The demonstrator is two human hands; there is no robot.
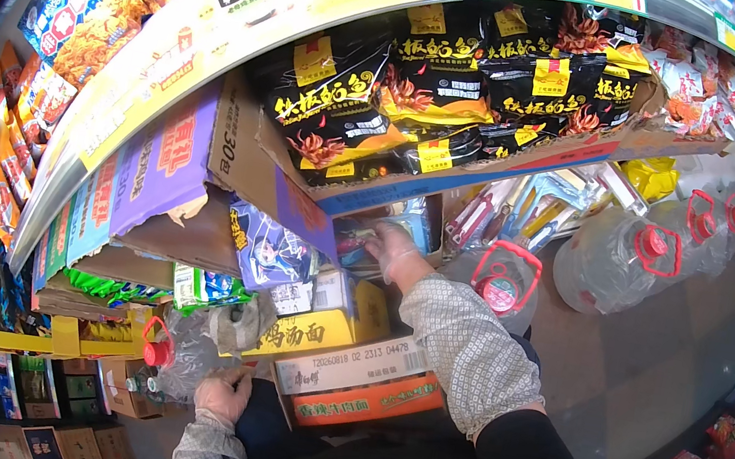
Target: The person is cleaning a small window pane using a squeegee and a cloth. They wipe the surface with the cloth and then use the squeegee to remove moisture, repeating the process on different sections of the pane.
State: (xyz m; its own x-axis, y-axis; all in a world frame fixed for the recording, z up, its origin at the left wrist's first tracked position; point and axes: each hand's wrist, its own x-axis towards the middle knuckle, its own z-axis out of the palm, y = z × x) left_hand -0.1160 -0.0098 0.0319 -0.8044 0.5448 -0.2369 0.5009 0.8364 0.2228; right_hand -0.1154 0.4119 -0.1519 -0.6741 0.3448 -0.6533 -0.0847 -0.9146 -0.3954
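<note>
My right hand [396,253], in a thin clear glove and a patterned sleeve cover, reaches under the shelf into an open cardboard box. Its fingertips are at some plastic-wrapped blue packets [417,220] there; whether they grip one is unclear. Lower down, my left hand [224,392], gloved too, rests with curled fingers by my knee, and its palm is hidden. A crumpled grey cloth [240,325] lies just above it. Between my hands are a yellow noodle carton [304,336] and a white-and-orange carton [363,380]. A blue-purple snack packet [272,249] leans out of a box on the left.
Black snack bags [430,86] fill a display carton above my right hand. Large clear jugs with red handles [617,259] line the floor at right, and one jug [498,282] stands beside my right forearm. The shelf's price rail [243,16] curves overhead. Another clear jug [188,345] stands by my left hand.
</note>
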